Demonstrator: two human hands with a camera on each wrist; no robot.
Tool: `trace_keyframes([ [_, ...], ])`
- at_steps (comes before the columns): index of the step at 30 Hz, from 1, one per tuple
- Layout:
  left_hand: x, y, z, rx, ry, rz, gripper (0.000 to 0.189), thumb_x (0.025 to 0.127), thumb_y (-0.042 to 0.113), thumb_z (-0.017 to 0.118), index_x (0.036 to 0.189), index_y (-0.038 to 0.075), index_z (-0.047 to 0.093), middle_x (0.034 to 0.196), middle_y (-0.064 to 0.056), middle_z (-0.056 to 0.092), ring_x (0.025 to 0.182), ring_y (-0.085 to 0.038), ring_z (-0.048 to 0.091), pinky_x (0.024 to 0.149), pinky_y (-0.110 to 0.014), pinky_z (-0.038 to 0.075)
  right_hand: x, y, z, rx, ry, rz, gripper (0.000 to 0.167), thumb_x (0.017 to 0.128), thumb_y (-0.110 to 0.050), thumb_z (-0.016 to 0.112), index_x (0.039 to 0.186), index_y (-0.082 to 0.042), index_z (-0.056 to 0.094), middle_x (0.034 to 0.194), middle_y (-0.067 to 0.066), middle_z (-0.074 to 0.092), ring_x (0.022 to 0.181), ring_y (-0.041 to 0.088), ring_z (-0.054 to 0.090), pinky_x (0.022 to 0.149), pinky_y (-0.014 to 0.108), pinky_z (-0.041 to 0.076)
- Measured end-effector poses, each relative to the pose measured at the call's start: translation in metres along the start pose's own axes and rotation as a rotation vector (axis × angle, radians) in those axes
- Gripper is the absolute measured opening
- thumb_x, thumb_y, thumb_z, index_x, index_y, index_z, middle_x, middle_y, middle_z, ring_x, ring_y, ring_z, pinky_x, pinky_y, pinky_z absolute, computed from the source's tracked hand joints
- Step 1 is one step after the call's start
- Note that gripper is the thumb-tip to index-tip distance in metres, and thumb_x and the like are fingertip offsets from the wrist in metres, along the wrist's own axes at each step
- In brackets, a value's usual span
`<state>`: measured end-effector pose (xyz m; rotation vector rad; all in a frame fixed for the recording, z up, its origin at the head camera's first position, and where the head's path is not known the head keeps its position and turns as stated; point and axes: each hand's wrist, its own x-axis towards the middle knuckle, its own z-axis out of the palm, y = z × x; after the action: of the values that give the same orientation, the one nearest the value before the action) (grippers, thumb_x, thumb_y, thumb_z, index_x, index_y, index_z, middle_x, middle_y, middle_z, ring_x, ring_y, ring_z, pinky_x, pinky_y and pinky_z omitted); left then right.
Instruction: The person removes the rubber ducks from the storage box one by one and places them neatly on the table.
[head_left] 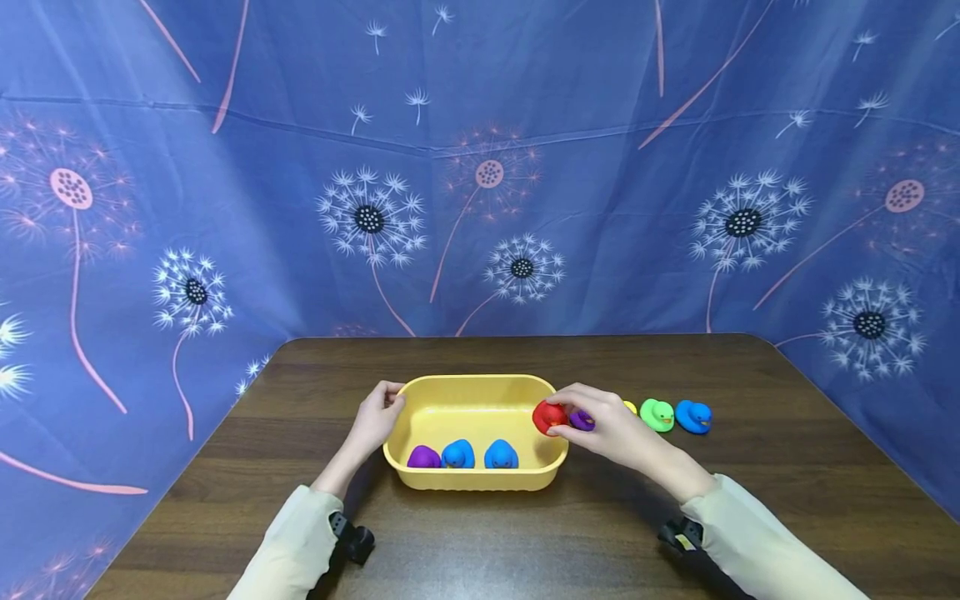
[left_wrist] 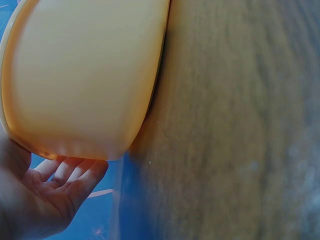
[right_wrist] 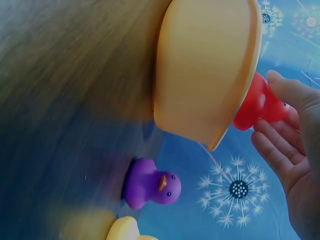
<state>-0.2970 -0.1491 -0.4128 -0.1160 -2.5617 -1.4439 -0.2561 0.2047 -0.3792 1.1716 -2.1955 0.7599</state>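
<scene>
A yellow plastic basin [head_left: 480, 478] stands on the table, with a purple rubber duck [head_left: 424, 457] and two blue rubber ducks [head_left: 457, 454] inside along its near wall. My left hand [head_left: 377, 417] holds the basin's left end; in the left wrist view the fingers [left_wrist: 82, 180] reach under its rim, and the thumb is mostly hidden. Between thumb and fingers, my right hand [head_left: 611, 423] pinches a red rubber duck [head_left: 550, 417] at the basin's right rim. The right wrist view shows this red duck [right_wrist: 260, 102] just above the rim.
Right of the basin, a row of ducks stands on the wooden table [head_left: 465, 550]: purple [right_wrist: 150, 184], yellow [right_wrist: 125, 230], green [head_left: 657, 414] and blue [head_left: 693, 417]. The right hand partly covers the purple and yellow ones. A blue dandelion-print cloth [head_left: 450, 167] hangs behind the table.
</scene>
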Motion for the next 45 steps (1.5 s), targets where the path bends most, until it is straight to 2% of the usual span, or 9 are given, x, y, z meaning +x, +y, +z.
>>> trace_keyframes([
  [4, 0.0, 0.0, 0.0, 0.002, -0.002, -0.005, 0.022, 0.092, 0.007, 0.052, 0.111, -0.003, 0.057, 0.094, -0.014, 0.058, 0.087, -0.021, 0.054, 0.072, -0.024, 0.043, -0.003, 0.001, -0.005, -0.016, 0.007, -0.005, 0.039, 0.075, -0.03, 0.077, 0.105, -0.009, 0.066, 0.097, -0.002, 0.066, 0.082, 0.009, 0.063, 0.07, 0.028, 0.055],
  [8, 0.0, 0.0, 0.0, 0.008, -0.004, -0.009, 0.022, 0.092, 0.007, 0.052, 0.112, -0.002, 0.057, 0.094, -0.013, 0.058, 0.087, -0.021, 0.054, 0.072, -0.024, 0.043, -0.007, 0.002, -0.01, -0.032, 0.001, 0.005, 0.042, 0.068, -0.022, 0.083, 0.105, -0.009, 0.067, 0.098, -0.002, 0.066, 0.083, 0.007, 0.062, 0.071, 0.021, 0.054],
  [13, 0.0, 0.0, 0.001, 0.011, -0.003, -0.001, 0.022, 0.092, 0.006, 0.052, 0.111, -0.003, 0.057, 0.094, -0.014, 0.058, 0.087, -0.022, 0.054, 0.073, -0.025, 0.043, -0.012, 0.001, -0.016, -0.033, -0.014, 0.042, 0.048, 0.063, -0.013, 0.085, 0.107, -0.009, 0.066, 0.099, -0.001, 0.065, 0.078, 0.007, 0.06, 0.062, 0.011, 0.048],
  [17, 0.0, 0.0, 0.001, 0.016, -0.008, -0.001, 0.022, 0.093, 0.007, 0.051, 0.111, -0.003, 0.057, 0.094, -0.014, 0.058, 0.088, -0.022, 0.055, 0.072, -0.025, 0.043, -0.016, 0.001, -0.02, -0.046, -0.027, 0.067, 0.05, 0.062, -0.012, 0.086, 0.108, -0.01, 0.066, 0.1, -0.002, 0.065, 0.08, 0.007, 0.059, 0.067, 0.012, 0.049],
  [20, -0.001, 0.0, 0.0, 0.019, -0.01, 0.003, 0.022, 0.093, 0.008, 0.051, 0.112, -0.003, 0.057, 0.093, -0.014, 0.059, 0.087, -0.022, 0.055, 0.071, -0.024, 0.043, -0.02, 0.002, -0.023, -0.033, -0.03, 0.076, 0.047, 0.065, -0.016, 0.084, 0.108, -0.009, 0.065, 0.1, -0.003, 0.065, 0.081, 0.005, 0.059, 0.072, 0.013, 0.05],
  [25, 0.0, -0.001, 0.0, 0.015, -0.006, 0.004, 0.022, 0.092, 0.007, 0.052, 0.111, -0.003, 0.057, 0.092, -0.014, 0.058, 0.085, -0.021, 0.054, 0.07, -0.024, 0.043, -0.027, 0.005, -0.025, -0.005, -0.032, 0.078, 0.042, 0.072, -0.024, 0.08, 0.108, -0.009, 0.064, 0.099, -0.004, 0.063, 0.081, 0.004, 0.061, 0.071, 0.009, 0.048],
  [29, 0.001, -0.002, 0.0, 0.012, -0.006, 0.0, 0.022, 0.092, 0.006, 0.052, 0.111, -0.003, 0.057, 0.092, -0.014, 0.059, 0.085, -0.021, 0.054, 0.071, -0.025, 0.043, -0.033, 0.006, -0.026, -0.015, -0.032, 0.068, 0.042, 0.07, -0.019, 0.081, 0.107, -0.008, 0.063, 0.099, -0.002, 0.063, 0.083, 0.007, 0.063, 0.07, 0.009, 0.049],
  [38, 0.001, -0.001, 0.0, 0.013, -0.011, -0.001, 0.022, 0.093, 0.007, 0.052, 0.111, -0.003, 0.057, 0.093, -0.014, 0.058, 0.085, -0.022, 0.054, 0.07, -0.024, 0.043, -0.046, 0.009, -0.024, -0.075, -0.023, 0.047, 0.051, 0.058, -0.003, 0.085, 0.104, -0.008, 0.064, 0.094, -0.003, 0.063, 0.079, 0.008, 0.062, 0.072, 0.006, 0.046],
  [45, 0.0, -0.002, 0.0, 0.017, -0.01, 0.004, 0.022, 0.093, 0.007, 0.052, 0.112, -0.003, 0.056, 0.094, -0.015, 0.059, 0.088, -0.023, 0.055, 0.072, -0.026, 0.043, -0.054, 0.01, -0.022, -0.143, -0.104, 0.136, 0.042, 0.064, -0.012, 0.084, 0.101, -0.01, 0.064, 0.092, -0.006, 0.063, 0.081, 0.006, 0.062, 0.071, 0.023, 0.052],
])
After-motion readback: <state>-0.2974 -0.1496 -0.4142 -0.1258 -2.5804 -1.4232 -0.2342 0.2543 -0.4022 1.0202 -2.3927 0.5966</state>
